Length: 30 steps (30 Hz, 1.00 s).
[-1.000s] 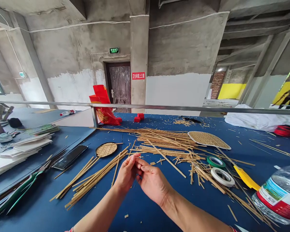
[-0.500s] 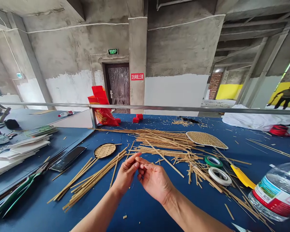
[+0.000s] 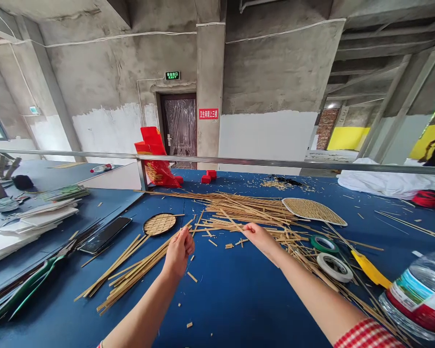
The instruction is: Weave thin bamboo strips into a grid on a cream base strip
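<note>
Blue table (image 3: 232, 304) shows between the person's forearms, open room with a few small scraps; the metal rail (image 3: 261, 160) crosses beyond the work, and the water bottle (image 3: 418, 295) bounds the right side, cut by the picture's edge. Two bundles of bamboo strips (image 3: 141, 270) lie left of centre, and a larger pile (image 3: 246, 205) ahead, its strips too many to count. There are two tape rolls, one green (image 3: 324, 244) and one white (image 3: 334, 267), one phone (image 3: 106, 235) and one round woven tray (image 3: 159, 224). The left hand (image 3: 181, 250) is raised over the nearer bundle's far end, fingers curled closed, contents hidden. The right hand (image 3: 259, 238) reaches forward, thumb and forefinger pinched together at a slanting strip (image 3: 232, 220); whether they grip it cannot be told
</note>
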Each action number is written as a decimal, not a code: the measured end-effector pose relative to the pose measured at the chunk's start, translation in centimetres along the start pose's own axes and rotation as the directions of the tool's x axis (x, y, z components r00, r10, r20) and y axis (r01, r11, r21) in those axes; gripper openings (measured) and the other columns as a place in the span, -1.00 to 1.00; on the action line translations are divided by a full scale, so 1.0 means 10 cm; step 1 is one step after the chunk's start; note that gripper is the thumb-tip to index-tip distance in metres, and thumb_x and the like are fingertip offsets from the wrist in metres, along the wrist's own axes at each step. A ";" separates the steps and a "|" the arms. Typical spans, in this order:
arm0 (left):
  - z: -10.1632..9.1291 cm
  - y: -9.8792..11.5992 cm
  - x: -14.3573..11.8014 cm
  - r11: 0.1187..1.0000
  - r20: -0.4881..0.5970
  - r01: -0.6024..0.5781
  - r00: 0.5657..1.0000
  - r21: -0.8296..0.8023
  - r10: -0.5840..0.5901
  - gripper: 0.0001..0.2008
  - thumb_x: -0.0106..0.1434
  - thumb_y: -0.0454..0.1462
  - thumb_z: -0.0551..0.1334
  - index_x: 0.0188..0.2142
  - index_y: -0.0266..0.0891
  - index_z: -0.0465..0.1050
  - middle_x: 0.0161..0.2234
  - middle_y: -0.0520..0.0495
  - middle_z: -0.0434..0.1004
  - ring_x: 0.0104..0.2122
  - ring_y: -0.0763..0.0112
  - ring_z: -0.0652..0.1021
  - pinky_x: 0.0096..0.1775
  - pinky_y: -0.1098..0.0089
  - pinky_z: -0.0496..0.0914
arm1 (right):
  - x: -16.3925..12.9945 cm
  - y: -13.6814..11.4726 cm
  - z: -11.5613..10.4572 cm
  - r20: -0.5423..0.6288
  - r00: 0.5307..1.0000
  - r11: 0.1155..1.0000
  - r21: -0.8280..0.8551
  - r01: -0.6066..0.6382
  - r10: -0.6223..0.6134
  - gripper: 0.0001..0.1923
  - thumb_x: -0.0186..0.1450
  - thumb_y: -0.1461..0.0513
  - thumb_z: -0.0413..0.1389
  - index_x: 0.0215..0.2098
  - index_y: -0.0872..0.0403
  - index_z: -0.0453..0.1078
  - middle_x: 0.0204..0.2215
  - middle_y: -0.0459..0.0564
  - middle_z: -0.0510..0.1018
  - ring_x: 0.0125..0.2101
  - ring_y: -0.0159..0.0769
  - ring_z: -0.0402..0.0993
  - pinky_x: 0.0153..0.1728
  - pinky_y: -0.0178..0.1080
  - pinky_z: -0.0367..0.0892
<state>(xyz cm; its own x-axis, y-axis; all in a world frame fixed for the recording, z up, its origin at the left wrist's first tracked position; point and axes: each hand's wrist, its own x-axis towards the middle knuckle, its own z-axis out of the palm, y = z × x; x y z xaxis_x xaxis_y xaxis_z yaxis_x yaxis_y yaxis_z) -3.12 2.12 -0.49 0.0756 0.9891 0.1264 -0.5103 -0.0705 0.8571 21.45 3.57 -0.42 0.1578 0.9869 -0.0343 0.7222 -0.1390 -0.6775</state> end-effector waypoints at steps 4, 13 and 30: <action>-0.02 -0.04 0.01 0.996 0.003 -0.002 1.000 0.094 0.001 -0.49 0.04 0.04 0.18 -0.75 -0.23 0.03 -0.80 0.18 -0.03 -0.76 0.66 0.08 -0.68 0.54 -0.01 | 0.20 0.23 0.01 -0.030 0.997 0.978 -0.191 -0.081 0.077 -0.93 0.04 0.31 0.08 -0.57 0.09 0.25 -0.54 0.00 0.37 -0.43 -0.21 0.32 -0.46 -0.26 0.09; -0.12 -0.10 0.03 0.966 0.028 0.062 0.997 0.252 -0.071 -0.59 -0.16 -0.12 0.37 -0.32 -0.29 0.45 -0.40 -0.08 0.49 -0.46 0.43 0.46 -0.47 0.49 0.27 | 0.19 0.22 -0.17 0.190 0.976 0.993 0.022 -0.116 0.110 -0.84 0.01 0.32 0.06 -0.68 0.10 0.18 -0.75 -0.14 0.21 -0.64 -0.42 0.21 -0.62 -0.36 -0.02; -0.02 -0.15 -0.02 0.928 0.093 0.033 0.993 0.371 -0.073 -0.55 -0.01 0.01 0.23 -0.74 -0.26 0.17 -0.79 0.15 0.11 -0.74 0.61 0.24 -0.61 0.53 0.14 | -0.62 -0.22 -0.02 0.389 0.901 0.801 0.593 -0.087 -0.190 -0.82 0.02 0.22 0.10 -0.46 0.09 0.17 -0.64 -0.19 0.33 -0.65 -0.53 0.21 -0.69 -0.43 0.06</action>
<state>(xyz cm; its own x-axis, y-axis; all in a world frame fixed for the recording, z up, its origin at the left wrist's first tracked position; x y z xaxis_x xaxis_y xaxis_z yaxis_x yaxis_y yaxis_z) -2.51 2.02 -1.88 0.1919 0.9753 0.1097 -0.1531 -0.0807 0.9849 18.97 -2.27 1.45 -0.2569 0.9480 -0.1880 0.1653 -0.1485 -0.9750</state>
